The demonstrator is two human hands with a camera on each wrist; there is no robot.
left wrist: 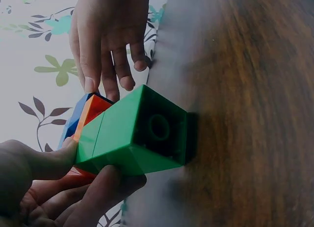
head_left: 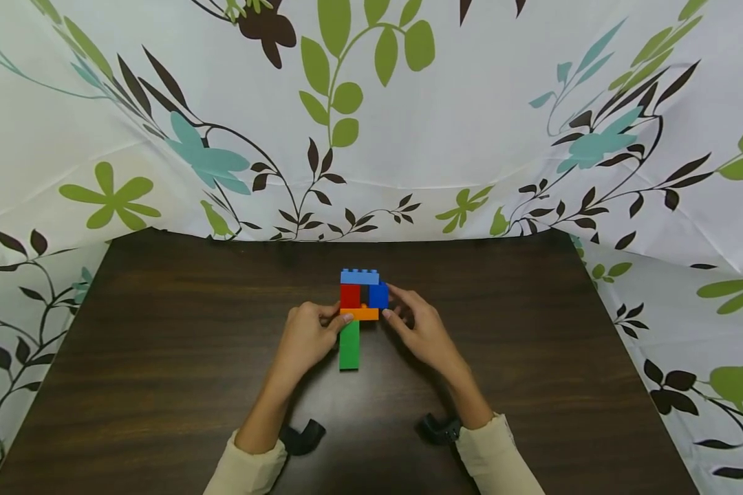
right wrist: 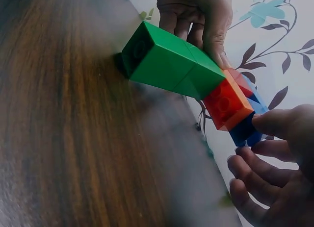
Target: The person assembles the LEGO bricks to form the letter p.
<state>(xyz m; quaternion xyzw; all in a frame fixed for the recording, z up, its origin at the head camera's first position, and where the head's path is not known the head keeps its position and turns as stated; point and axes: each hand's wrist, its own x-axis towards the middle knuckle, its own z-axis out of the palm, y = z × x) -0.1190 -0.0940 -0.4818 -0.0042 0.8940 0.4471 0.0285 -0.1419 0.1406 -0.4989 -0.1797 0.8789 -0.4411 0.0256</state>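
Observation:
My left hand (head_left: pixel 309 335) grips a stack of toy building bricks, its thumb on the orange brick (head_left: pixel 367 314) and its fingers at the left side. Two green bricks (left wrist: pixel 120 129), joined end to end, form the lower column, with a hollow underside facing the left wrist camera. Above the orange brick sit a red brick (head_left: pixel 349 295) and a dark blue brick (head_left: pixel 379 295), a dark gap between them. A light blue brick (head_left: pixel 360 277) spans the top, studs up. The right hand (head_left: pixel 422 328) pinches the dark blue brick, which juts out to the right, between thumb and index finger.
The dark wooden table (head_left: pixel 179 357) lies beneath both hands. A white cloth (head_left: pixel 396 158) with printed leaves hangs behind and along its sides. Black wrist straps (head_left: pixel 303 438) show beside the cream sleeves (head_left: pixel 498 454).

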